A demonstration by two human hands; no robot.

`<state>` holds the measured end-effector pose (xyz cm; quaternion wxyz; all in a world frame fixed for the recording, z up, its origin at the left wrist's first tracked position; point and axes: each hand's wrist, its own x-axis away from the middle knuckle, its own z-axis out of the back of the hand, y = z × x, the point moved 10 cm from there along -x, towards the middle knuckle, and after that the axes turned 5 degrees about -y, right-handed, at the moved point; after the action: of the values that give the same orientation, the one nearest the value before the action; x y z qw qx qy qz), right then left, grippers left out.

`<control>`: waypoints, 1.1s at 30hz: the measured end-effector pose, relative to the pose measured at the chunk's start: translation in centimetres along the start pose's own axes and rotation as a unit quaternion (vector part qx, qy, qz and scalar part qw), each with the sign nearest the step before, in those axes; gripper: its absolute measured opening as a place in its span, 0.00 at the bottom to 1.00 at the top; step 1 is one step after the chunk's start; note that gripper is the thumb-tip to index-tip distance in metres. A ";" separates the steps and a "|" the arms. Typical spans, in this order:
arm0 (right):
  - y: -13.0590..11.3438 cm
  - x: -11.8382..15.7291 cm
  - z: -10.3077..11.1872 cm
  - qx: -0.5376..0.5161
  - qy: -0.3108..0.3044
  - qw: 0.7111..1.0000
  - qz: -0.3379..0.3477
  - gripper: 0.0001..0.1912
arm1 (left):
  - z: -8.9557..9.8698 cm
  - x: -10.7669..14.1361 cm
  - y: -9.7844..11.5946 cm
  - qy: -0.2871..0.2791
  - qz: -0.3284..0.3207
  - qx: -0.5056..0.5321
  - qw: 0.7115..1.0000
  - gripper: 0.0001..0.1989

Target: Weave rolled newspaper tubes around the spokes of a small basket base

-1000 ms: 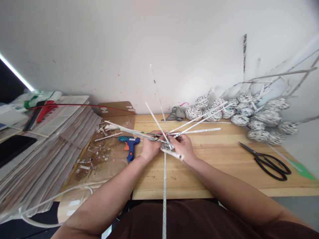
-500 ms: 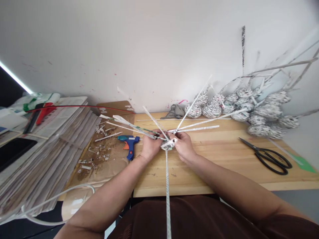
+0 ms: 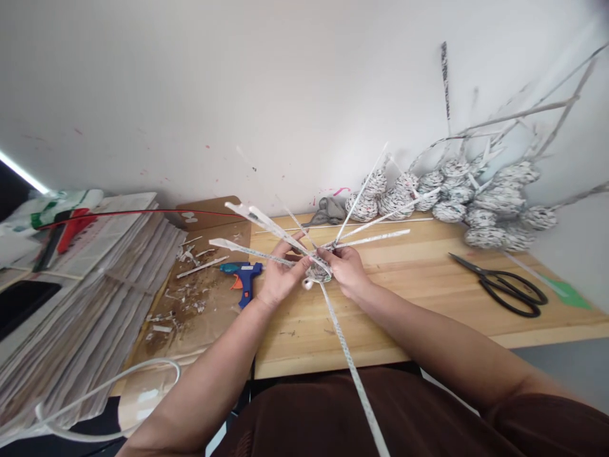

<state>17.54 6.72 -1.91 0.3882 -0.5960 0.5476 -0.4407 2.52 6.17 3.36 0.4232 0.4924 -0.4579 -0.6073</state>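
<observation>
Between my two hands is a small round weave of rolled paper, with several thin paper tubes fanning out from it. My left hand grips its left side, thumb pressed on the tubes near the centre. On the right, my right hand pinches the weave and tube bases with thumb and fingers. One long paper tube runs from the weave down across my brown shirt. The fingers behind the weave are partly hidden.
A blue glue gun lies left of my hands, near paper scraps. Far left rises a newspaper stack with a phone. Black scissors lie at right, before several woven paper gourd shapes along the wall.
The weave has turned in my hands. Its tubes on the left now point higher, and the long tube slants to the right. My left hand has shifted slightly left, its fingers more spread.
</observation>
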 end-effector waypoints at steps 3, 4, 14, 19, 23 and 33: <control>0.2 -0.1 -0.3 -0.011 -0.017 1.000 -0.023 0.17 | 0.0 0.0 1.0 -0.034 -0.037 0.005 0.999 0.36; 0.3 -0.1 -0.4 -0.013 -0.021 0.999 -0.027 0.17 | -0.2 0.0 1.3 -0.050 -0.049 0.012 0.997 0.38; 0.4 -1.0 -0.2 -0.019 -0.051 0.998 -0.018 0.16 | -1.7 -0.5 1.2 -0.146 0.007 0.223 0.964 0.46; -0.4 -1.1 0.7 0.035 -0.013 0.999 0.002 0.12 | -0.1 -1.2 -0.5 -0.102 0.032 0.174 0.979 0.32; -1.6 -0.8 0.5 0.105 -0.014 0.993 0.047 0.10 | 0.8 -1.6 -3.1 -0.047 0.091 0.156 0.982 0.27; -2.2 0.0 -1.3 0.236 -0.106 0.961 0.099 0.11 | -1.2 -0.7 -4.6 -0.143 0.174 0.078 0.971 0.21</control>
<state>17.00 6.93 0.55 0.6152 -0.4733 0.4399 -0.4516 3.49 7.74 -1.08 0.4130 0.3451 -0.6377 -0.5511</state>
